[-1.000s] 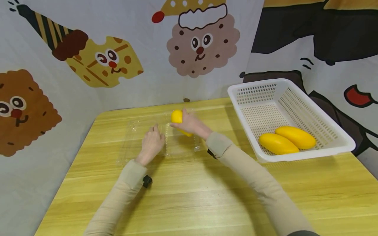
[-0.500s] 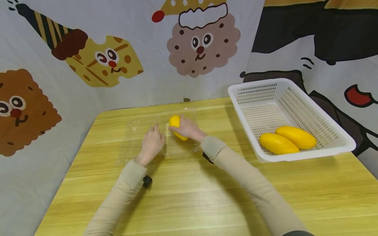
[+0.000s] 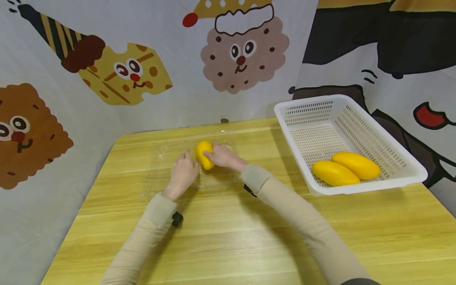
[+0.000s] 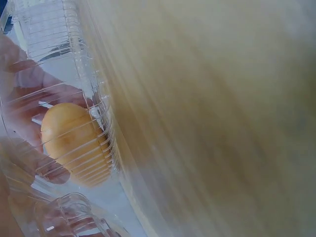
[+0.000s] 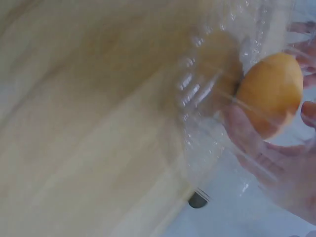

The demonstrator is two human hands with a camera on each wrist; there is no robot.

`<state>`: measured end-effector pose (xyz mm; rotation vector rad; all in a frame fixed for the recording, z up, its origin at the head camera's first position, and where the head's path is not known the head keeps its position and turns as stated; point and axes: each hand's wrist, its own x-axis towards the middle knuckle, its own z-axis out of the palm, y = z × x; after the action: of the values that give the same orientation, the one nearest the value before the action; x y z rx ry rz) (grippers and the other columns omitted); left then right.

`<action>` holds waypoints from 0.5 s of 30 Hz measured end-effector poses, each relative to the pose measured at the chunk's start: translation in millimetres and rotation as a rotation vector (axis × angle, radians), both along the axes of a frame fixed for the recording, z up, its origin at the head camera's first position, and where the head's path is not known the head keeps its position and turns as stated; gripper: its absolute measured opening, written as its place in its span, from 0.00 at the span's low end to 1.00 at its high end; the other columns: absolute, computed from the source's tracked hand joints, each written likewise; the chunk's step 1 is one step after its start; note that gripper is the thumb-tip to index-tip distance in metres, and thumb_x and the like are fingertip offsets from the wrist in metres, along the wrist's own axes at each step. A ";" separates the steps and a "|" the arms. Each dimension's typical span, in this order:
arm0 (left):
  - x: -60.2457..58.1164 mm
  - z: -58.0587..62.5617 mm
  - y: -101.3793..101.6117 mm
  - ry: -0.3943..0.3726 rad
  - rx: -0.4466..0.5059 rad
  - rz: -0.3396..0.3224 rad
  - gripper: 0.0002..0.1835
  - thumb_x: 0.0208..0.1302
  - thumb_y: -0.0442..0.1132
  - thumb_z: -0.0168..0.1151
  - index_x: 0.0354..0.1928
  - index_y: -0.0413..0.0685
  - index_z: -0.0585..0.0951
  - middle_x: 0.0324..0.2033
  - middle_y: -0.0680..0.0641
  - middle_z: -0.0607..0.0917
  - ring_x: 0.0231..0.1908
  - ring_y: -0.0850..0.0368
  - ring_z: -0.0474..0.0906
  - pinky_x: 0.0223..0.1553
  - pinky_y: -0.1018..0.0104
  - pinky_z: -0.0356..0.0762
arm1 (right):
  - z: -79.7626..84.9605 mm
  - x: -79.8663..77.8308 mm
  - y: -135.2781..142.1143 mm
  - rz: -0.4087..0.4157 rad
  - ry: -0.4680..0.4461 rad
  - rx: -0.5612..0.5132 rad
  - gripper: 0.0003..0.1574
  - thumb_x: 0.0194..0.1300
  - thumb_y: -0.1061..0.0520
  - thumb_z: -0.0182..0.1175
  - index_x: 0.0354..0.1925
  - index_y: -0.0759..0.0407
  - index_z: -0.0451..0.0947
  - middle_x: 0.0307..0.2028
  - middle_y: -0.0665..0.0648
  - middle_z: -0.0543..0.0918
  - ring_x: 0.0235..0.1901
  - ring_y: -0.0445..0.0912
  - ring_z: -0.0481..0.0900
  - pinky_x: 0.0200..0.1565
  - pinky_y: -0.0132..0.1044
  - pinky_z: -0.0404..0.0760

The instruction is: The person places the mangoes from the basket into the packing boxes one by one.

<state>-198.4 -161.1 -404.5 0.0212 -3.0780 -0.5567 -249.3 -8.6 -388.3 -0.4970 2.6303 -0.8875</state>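
A yellow mango [image 3: 204,154] is in my right hand [image 3: 222,155], thumb and fingers around its side, over the middle of a clear plastic clamshell box [image 3: 162,168] that lies unfolded on the table. My left hand [image 3: 183,171] holds the box near its middle fold, fingers bent down onto the plastic. Through the ribbed clear wall, the left wrist view shows the mango [image 4: 74,140] with right-hand fingers beside it. In the right wrist view, the mango [image 5: 271,94] is close to the box's ridged edge, and plastic overlaps the right hand [image 5: 276,168].
A white perforated basket [image 3: 367,189] stands on the right of the wooden table [image 3: 228,237], with two more yellow mangoes [image 3: 342,171] at its near end. Behind the table hangs a cloth [image 3: 171,111] printed with cartoon food.
My right hand has brought the mango leftward and slightly nearer, turning it more upright in the head view. The left hand stays in place on the box.
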 end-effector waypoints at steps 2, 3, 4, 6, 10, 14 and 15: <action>0.3 0.0 -0.3 0.003 -0.003 -0.003 0.33 0.68 0.42 0.47 0.69 0.28 0.56 0.60 0.27 0.70 0.53 0.31 0.74 0.48 0.42 0.79 | 3.4 -0.2 2.1 0.027 0.016 0.025 0.35 0.73 0.42 0.43 0.63 0.69 0.63 0.30 0.54 0.74 0.25 0.42 0.70 0.28 0.30 0.74; 0.4 0.0 -0.4 0.005 -0.003 -0.004 0.33 0.68 0.42 0.47 0.68 0.28 0.56 0.59 0.27 0.71 0.52 0.31 0.75 0.47 0.42 0.80 | 5.4 -0.6 3.1 0.042 0.024 0.038 0.34 0.73 0.42 0.43 0.60 0.69 0.66 0.29 0.54 0.74 0.25 0.42 0.70 0.28 0.30 0.74; 0.6 0.0 -0.5 0.006 -0.004 -0.005 0.32 0.68 0.42 0.47 0.68 0.28 0.56 0.59 0.26 0.71 0.52 0.31 0.75 0.46 0.43 0.80 | 7.4 -1.0 4.2 0.055 0.028 0.046 0.32 0.73 0.43 0.44 0.58 0.68 0.68 0.29 0.54 0.74 0.25 0.42 0.70 0.28 0.30 0.74; 0.9 0.1 -0.5 0.010 -0.005 -0.007 0.32 0.68 0.41 0.46 0.68 0.28 0.57 0.58 0.26 0.71 0.51 0.32 0.76 0.44 0.43 0.81 | 11.6 -2.0 6.7 0.084 0.033 0.065 0.29 0.73 0.44 0.45 0.54 0.67 0.70 0.29 0.55 0.75 0.25 0.42 0.70 0.28 0.30 0.75; 1.3 0.4 0.2 0.014 0.004 -0.009 0.32 0.67 0.41 0.46 0.68 0.28 0.57 0.58 0.26 0.72 0.50 0.32 0.76 0.43 0.44 0.81 | 21.5 -4.2 11.8 0.139 0.027 0.116 0.29 0.73 0.46 0.46 0.58 0.68 0.69 0.38 0.60 0.81 0.29 0.44 0.75 0.38 0.35 0.82; 1.7 0.2 0.0 0.017 0.007 -0.004 0.32 0.67 0.41 0.46 0.68 0.28 0.57 0.58 0.27 0.72 0.50 0.32 0.76 0.43 0.43 0.81 | 35.7 -5.5 17.5 0.196 0.024 0.150 0.32 0.73 0.48 0.47 0.65 0.68 0.63 0.59 0.66 0.76 0.48 0.52 0.80 0.59 0.44 0.77; 1.6 0.2 0.1 0.017 0.008 -0.002 0.32 0.67 0.41 0.46 0.68 0.28 0.57 0.58 0.27 0.72 0.50 0.32 0.76 0.43 0.43 0.81 | 39.4 -5.7 19.1 0.210 0.029 0.153 0.33 0.73 0.48 0.47 0.66 0.68 0.62 0.62 0.65 0.74 0.53 0.53 0.78 0.61 0.45 0.75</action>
<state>-196.8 -161.0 -404.3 0.0132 -3.0594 -0.5660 -255.0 10.4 -348.8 -0.7338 2.5861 -0.6132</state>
